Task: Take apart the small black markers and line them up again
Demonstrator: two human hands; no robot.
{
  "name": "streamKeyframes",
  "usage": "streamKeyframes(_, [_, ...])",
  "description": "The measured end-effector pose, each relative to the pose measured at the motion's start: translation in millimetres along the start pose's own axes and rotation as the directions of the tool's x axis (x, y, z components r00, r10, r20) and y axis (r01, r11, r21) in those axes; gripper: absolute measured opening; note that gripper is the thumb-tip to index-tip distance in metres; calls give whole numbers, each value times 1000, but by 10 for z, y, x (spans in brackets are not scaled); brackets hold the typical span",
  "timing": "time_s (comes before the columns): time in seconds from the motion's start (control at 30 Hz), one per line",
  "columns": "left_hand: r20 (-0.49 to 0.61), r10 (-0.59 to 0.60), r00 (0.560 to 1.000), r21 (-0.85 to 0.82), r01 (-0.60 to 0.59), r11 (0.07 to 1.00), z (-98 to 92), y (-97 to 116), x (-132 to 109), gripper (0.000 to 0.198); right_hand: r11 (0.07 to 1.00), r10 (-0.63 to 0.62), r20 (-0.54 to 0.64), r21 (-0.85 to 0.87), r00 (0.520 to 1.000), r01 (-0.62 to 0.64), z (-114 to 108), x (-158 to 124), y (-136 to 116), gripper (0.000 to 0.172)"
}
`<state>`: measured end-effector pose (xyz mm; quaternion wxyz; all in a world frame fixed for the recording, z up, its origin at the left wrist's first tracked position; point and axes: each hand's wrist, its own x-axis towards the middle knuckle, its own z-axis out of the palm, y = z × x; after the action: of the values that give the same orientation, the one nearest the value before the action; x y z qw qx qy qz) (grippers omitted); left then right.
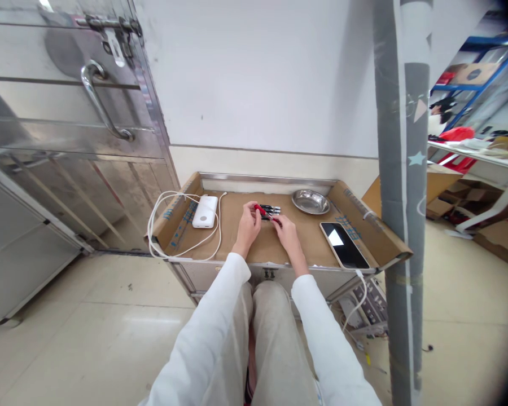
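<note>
- The left hand (pixel 249 223) has its fingertips pressed together, pinching the red end of a slim red-and-dark item (pixel 259 209); it is too small from here to tell what the item is.
- The right hand (pixel 287 234) is also closed at the fingertips, pinching the other, darker end of that item, so the piece slants between the two hands, over the middle of the surface (pixel 317 242).
- Just behind the fingers, several slender black-and-silver pieces (pixel 272 208) lie close together on the surface, roughly side by side.
- The surface is lined with brown cardboard, folded up at the left and right ends into slanting walls.
- To the right of the slender pieces, near the back edge, sits a shallow round metal dish (pixel 311 202).
- Closer to the front, on the right, a smartphone (pixel 344 245) lies face up with a bright patch on its dark screen; a white charging cable (pixel 364 287) hangs from its near end over the edge.
- On the left lies a white power bank (pixel 205 212), with a white cord (pixel 151 225) looping around it and over the left cardboard wall.
- A grey wrapped pole (pixel 417 225) stands beside the surface's right end, and a metal door (pixel 63 101) is off to the left.
</note>
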<state>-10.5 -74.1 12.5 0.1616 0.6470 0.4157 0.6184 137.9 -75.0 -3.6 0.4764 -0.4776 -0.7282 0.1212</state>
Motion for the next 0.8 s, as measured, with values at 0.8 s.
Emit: streamKeyframes(0.8, [-71,55,996,-21,-57,998,-10,-30,8,27,996,85,20,-23,996,-84,-26,-18,-80,29])
